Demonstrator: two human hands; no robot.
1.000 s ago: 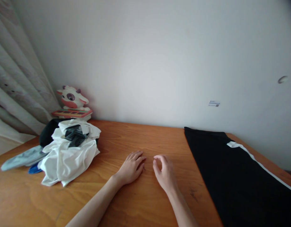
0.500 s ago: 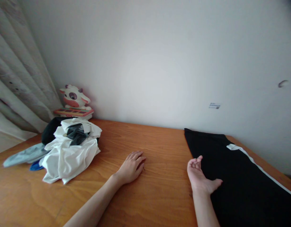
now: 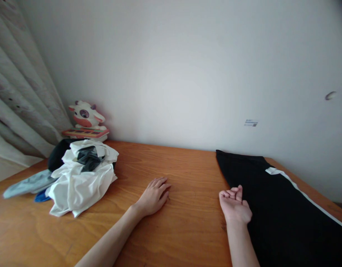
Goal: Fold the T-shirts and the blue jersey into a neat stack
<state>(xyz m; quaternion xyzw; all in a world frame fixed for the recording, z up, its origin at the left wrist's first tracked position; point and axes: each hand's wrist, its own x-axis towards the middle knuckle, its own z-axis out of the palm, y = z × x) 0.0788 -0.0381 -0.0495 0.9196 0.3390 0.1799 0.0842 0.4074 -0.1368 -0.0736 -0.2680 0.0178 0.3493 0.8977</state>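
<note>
My left hand [image 3: 154, 196] rests palm down on the wooden table [image 3: 182, 237], its fingers stretched out and nothing under them that I can see. My right hand [image 3: 235, 205] lies palm up at the left edge of a black garment [image 3: 288, 211]; its fingers are loosely bent and it holds nothing. This garment is spread flat over the right side of the table, with a white stripe along its far right side. To the left sits a crumpled heap of white cloth [image 3: 82, 189] with a dark grey piece [image 3: 89, 157] on top.
A light grey-blue cloth [image 3: 29, 183], a bit of blue fabric [image 3: 42, 195] and a black item [image 3: 56, 155] stick out from the heap. Behind it stands a cow-shaped toy keyboard [image 3: 86, 122]. A curtain [image 3: 17, 85] hangs at left; a wall [image 3: 182, 74] backs the table.
My right hand has turned further palm up, its thumb drawn in and its fingers bent more. My left hand and the clothes stay put. The view has shifted very slightly.
</note>
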